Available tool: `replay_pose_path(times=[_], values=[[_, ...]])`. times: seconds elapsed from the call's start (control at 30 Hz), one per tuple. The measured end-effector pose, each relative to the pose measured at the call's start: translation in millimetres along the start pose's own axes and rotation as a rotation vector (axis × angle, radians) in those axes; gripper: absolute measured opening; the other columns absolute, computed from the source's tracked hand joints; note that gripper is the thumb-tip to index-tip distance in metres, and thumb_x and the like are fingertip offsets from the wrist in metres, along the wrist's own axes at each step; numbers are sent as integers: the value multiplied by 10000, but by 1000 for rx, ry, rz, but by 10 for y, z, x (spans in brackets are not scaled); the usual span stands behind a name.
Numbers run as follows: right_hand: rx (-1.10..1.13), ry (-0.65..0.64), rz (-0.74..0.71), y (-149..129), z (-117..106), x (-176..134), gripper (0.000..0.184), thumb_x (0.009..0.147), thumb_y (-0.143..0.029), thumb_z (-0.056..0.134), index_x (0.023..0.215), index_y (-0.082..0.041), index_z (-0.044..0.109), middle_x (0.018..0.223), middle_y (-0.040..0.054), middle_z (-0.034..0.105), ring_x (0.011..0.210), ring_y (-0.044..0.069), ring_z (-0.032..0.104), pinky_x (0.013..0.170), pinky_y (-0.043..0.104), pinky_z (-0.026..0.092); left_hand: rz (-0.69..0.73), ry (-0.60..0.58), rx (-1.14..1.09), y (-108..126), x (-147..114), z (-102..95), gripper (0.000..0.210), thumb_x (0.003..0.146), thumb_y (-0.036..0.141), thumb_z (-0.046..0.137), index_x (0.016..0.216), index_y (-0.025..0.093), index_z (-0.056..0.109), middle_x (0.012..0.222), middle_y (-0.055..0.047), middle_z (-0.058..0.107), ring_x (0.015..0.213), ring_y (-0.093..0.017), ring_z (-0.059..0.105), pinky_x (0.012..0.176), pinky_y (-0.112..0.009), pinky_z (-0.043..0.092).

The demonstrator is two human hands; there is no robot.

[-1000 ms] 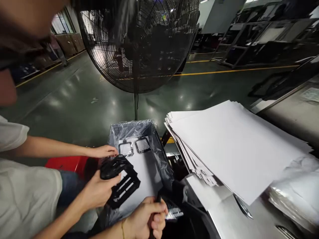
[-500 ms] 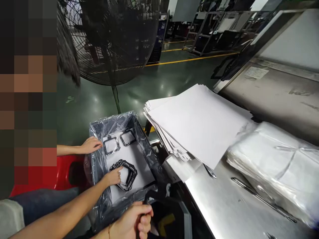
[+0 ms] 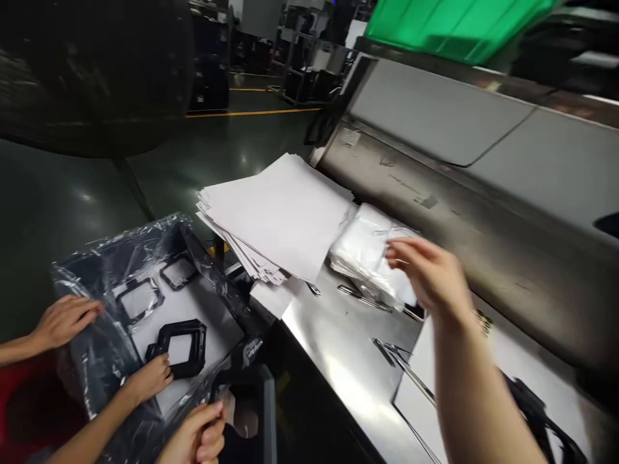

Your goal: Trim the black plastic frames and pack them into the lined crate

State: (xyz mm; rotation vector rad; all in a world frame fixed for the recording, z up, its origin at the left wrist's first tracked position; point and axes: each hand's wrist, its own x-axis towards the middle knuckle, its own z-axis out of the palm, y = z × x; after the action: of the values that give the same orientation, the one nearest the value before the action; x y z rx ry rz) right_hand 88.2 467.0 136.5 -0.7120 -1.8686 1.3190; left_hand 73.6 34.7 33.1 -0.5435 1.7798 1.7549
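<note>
Low in the picture, my left hand [image 3: 198, 433] is closed on the side of a black plastic frame [image 3: 267, 403] with a rectangular opening. My right hand [image 3: 428, 274] hangs in the air over the bench, blurred, its fingers loosely bent and nothing seen in them. Behind it lies a pack of clear plastic bags [image 3: 363, 245]. At left, a bin lined with clear plastic [image 3: 91, 361] holds white sheets and black frames [image 3: 181, 348]. A co-worker's hand [image 3: 149, 377] touches the nearest frames there; the co-worker's other hand [image 3: 70, 319] rests on the bin's rim.
A stack of white sheets [image 3: 278, 219] overhangs the metal bench [image 3: 333, 348]. Tweezers [image 3: 362, 298] and other metal tools [image 3: 406, 367] lie on it. More black parts [image 3: 546, 419] sit on a white sheet at right. A green bin [image 3: 459, 26] stands on the shelf above.
The view has swung right, bringing the right side of the bench into sight. My right hand has come into view over the bench. My left hand still grips the black frame.
</note>
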Motion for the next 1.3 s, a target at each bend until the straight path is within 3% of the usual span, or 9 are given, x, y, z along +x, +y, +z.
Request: replay_pose_path(times=[0.2, 0.43, 0.6, 0.77, 0.87, 0.97, 1.07, 1.13, 1.3], values=[[-546, -20, 27, 482, 8, -107, 223, 830, -280, 484, 987, -124, 516, 1007, 59, 524, 890, 172, 520, 761, 373, 439, -309, -60, -417, 345, 436, -229, 123, 793, 252, 491, 853, 162, 551, 751, -6, 596, 594, -115, 561, 481, -256, 475], [-760, 46, 75, 639, 5, -53, 229, 829, -282, 483, 995, -126, 514, 1022, 61, 519, 917, 182, 511, 785, 391, 423, -452, -48, -535, 509, 775, -551, 143, 802, 266, 474, 890, 180, 547, 788, -13, 591, 588, -106, 552, 482, -247, 471], [-663, 95, 99, 518, 43, 23, 205, 822, -294, 493, 912, -116, 541, 936, 45, 550, 860, 165, 528, 766, 373, 426, -484, -33, -561, 480, 917, -694, 171, 804, 264, 470, 916, 153, 537, 796, -12, 584, 578, -100, 549, 482, -249, 474], [-285, 199, 21, 220, 144, 28, 199, 855, -321, 423, 821, -171, 549, 861, 32, 564, 761, 120, 539, 698, 286, 448, -448, -79, -562, 512, 1000, -775, 190, 795, 262, 483, 962, 186, 533, 912, -43, 593, 705, -145, 574, 551, -298, 498], [-75, 199, -62, -102, 310, -182, 210, 838, -353, 438, 852, -161, 519, 835, 25, 544, 680, 102, 535, 624, 254, 447, -443, -135, -572, 474, 1040, -769, 193, 798, 264, 479, 965, 186, 535, 932, -43, 588, 724, -143, 576, 580, -300, 497], [-6, -16, -75, -419, 631, -732, 140, 754, -316, 559, 740, -177, 561, 707, -1, 557, 567, 93, 516, 533, 215, 429, -452, -204, -567, 424, 1065, -750, 182, 806, 276, 461, 942, 188, 542, 910, -39, 592, 697, -131, 573, 571, -289, 492], [31, -418, -49, -587, 1053, -1477, 191, 715, -315, 593, 591, -171, 583, 634, 14, 574, 543, 114, 527, 508, 219, 432, -451, -293, -533, 438, 1059, -741, 180, 809, 293, 454, 905, 175, 550, 843, -26, 598, 634, -114, 563, 545, -277, 483], [56, -607, -39, -593, 1303, -1904, 187, 695, -292, 616, 557, -168, 588, 649, 22, 570, 605, 126, 537, 556, 218, 436, -435, -350, -504, 480, 1055, -749, 172, 807, 293, 458, 864, 162, 554, 778, -12, 597, 598, -108, 555, 533, -275, 479], [156, -749, 63, -407, 1504, -2477, 224, 653, -369, 645, 586, -164, 586, 719, 40, 552, 689, 147, 520, 636, 234, 420, -361, -369, -465, 520, 1127, -796, 160, 797, 304, 473, 810, 168, 557, 690, 8, 584, 544, -105, 539, 479, -259, 462]])
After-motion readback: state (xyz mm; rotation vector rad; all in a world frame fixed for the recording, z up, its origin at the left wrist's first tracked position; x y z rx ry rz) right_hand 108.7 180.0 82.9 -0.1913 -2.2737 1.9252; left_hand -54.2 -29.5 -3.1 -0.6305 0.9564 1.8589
